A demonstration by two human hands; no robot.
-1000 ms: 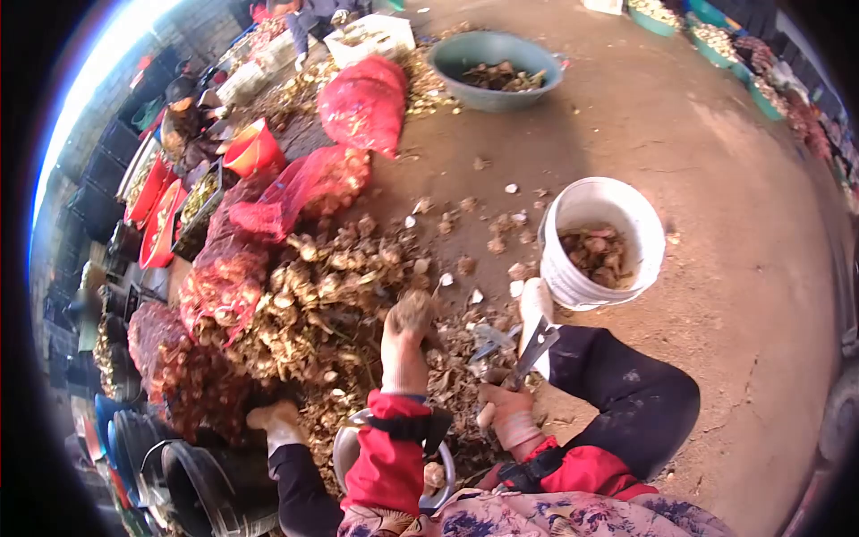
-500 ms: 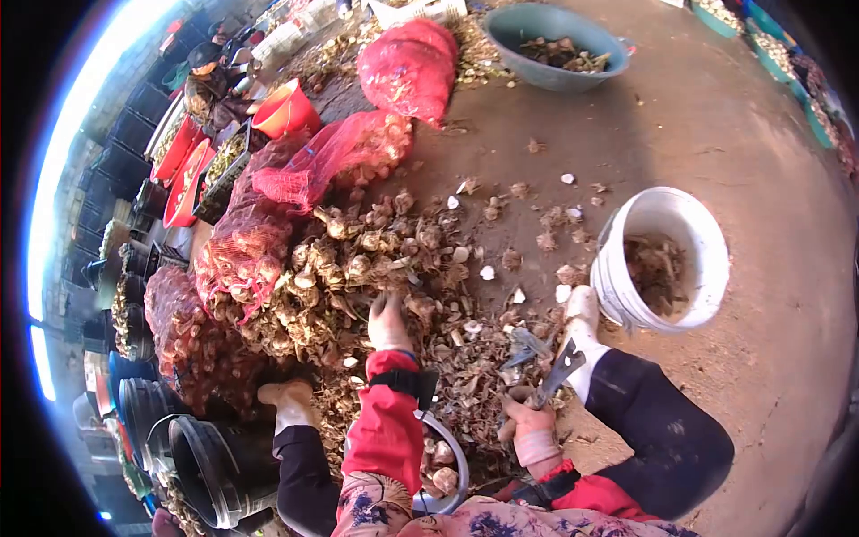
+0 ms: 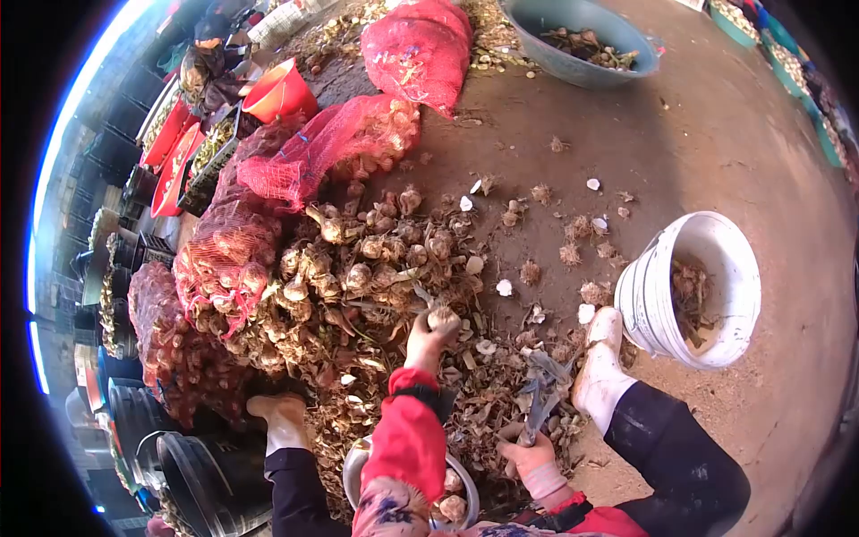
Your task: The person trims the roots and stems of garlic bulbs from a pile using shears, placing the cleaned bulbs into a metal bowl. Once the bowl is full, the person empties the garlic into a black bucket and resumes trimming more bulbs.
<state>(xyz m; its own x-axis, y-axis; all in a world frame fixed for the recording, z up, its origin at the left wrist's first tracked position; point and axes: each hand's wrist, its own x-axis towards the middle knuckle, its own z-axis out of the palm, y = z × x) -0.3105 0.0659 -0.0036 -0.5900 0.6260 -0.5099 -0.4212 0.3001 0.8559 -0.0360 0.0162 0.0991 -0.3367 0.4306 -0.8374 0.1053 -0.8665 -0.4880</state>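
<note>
Fingers of left hand (image 3: 426,342) clamped on 1 garlic bulb (image 3: 444,318) at near edge of garlic pile (image 3: 349,268), right hand (image 3: 530,455) fingers closed round shears (image 3: 540,398), blades up clear of legs, white bucket (image 3: 649,309) just beside right boot (image 3: 601,376), likely for easy reach.

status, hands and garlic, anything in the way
Left hand gripping a garlic bulb over the pile. Right hand holding shears. Loose husks between them.

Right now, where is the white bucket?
In the head view, the white bucket stands on the dirt floor at the right, just beyond the person's white boot and to the right of the bulb pile.
</note>
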